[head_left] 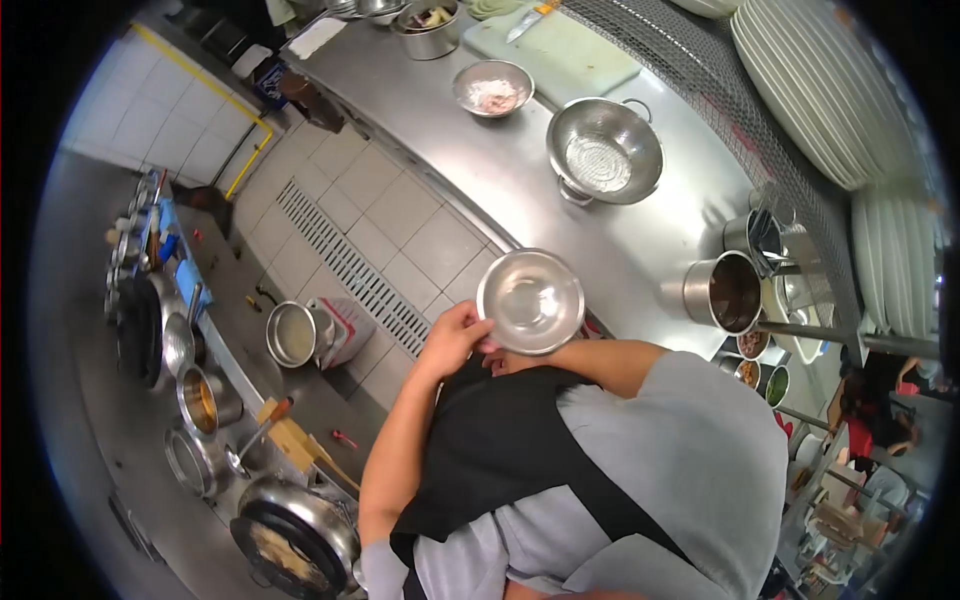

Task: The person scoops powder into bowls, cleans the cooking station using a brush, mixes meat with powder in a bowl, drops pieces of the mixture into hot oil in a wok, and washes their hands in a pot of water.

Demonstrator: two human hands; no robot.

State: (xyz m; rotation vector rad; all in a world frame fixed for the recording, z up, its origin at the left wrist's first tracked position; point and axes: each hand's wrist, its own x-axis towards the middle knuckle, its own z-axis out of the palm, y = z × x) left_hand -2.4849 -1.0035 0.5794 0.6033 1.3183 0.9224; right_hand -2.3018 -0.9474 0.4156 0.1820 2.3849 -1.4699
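A shiny metal bowl (532, 300) is held in front of my apron, its inside facing up and no food visible in it. My left hand (462, 340) is closed on the bowl's near-left rim, with the thumb and fingers pinching the edge. My right hand (507, 364) is mostly hidden beneath the bowl's near side, close to the black apron (490, 440). I cannot make out its fingers or whether it touches the bowl.
The steel counter (440, 130) bears a metal colander (605, 150), a bowl of white powder-coated food (494, 90), a cutting board (570, 60) with a knife (530, 20), and a dark-filled pot (735, 292). Opposite stands a stove with a wok (290, 550) and a ladle (250, 450).
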